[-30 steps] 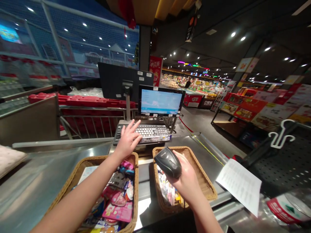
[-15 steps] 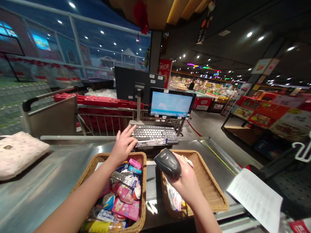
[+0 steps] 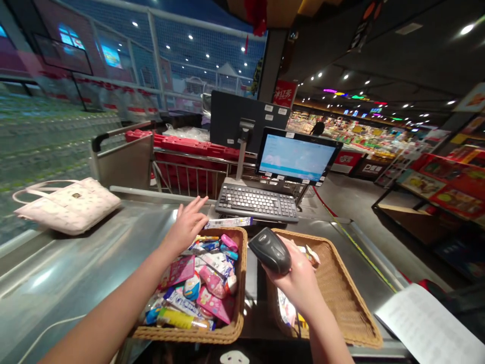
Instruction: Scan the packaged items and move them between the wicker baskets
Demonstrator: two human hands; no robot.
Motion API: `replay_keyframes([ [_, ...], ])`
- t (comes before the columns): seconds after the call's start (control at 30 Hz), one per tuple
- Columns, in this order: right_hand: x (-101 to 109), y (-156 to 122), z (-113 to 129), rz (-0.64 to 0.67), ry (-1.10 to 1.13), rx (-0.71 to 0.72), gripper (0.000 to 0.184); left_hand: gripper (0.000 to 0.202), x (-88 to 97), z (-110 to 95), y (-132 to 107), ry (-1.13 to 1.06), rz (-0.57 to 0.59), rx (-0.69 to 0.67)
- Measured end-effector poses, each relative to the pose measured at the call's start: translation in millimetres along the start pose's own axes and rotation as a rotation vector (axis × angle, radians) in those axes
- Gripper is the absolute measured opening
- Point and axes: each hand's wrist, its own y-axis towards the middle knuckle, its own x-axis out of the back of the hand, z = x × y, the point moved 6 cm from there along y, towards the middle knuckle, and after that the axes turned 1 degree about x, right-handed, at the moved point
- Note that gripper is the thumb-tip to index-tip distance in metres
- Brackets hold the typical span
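My left hand (image 3: 187, 225) is over the far edge of the left wicker basket (image 3: 243, 283), with its upper fingers stretched out. A long, thin wrapped packet (image 3: 231, 221), white and blue, is gripped low in that hand and sticks out to the right in front of the keyboard (image 3: 257, 201). Small packaged sweets and toys (image 3: 212, 280) fill the left basket. My right hand (image 3: 299, 278) is wrapped round a black barcode scanner (image 3: 271, 250), above the right wicker basket (image 3: 352, 293). A few packages (image 3: 286, 308) lie in the right basket, partly hidden by my hand.
Behind the keyboard stand a lit screen (image 3: 297, 156) and a dark monitor back (image 3: 227, 121). A pale handbag (image 3: 81, 205) rests on the metal counter (image 3: 91, 253) at left. A printed sheet (image 3: 432, 321) lies at right. A cart (image 3: 189, 169) is beyond the counter.
My left hand has drawn back from the keyboard, leftward with the thin packet. My right hand still holds the scanner over the right basket. The view has turned left.
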Motion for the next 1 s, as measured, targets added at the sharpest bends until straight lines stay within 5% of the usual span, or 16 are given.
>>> replay_keyframes([
  [0.6, -22.5, 6.6, 17.8, 0.086, 0.065, 0.053, 0.042, 0.035, -21.3, 100.1, -72.8, 0.241, 0.183, 0.359],
  [0.8, -22.3, 2.1, 15.0, 0.086, 0.072, 0.032, 0.042, 0.022, -22.1, 90.6, -77.8, 0.377, 0.160, 0.261],
  [1.0, -7.7, -4.6, 7.5, 0.044, 0.049, -0.010, 0.038, 0.024, -25.7, 51.4, -52.6, 0.280, 0.204, 0.145],
])
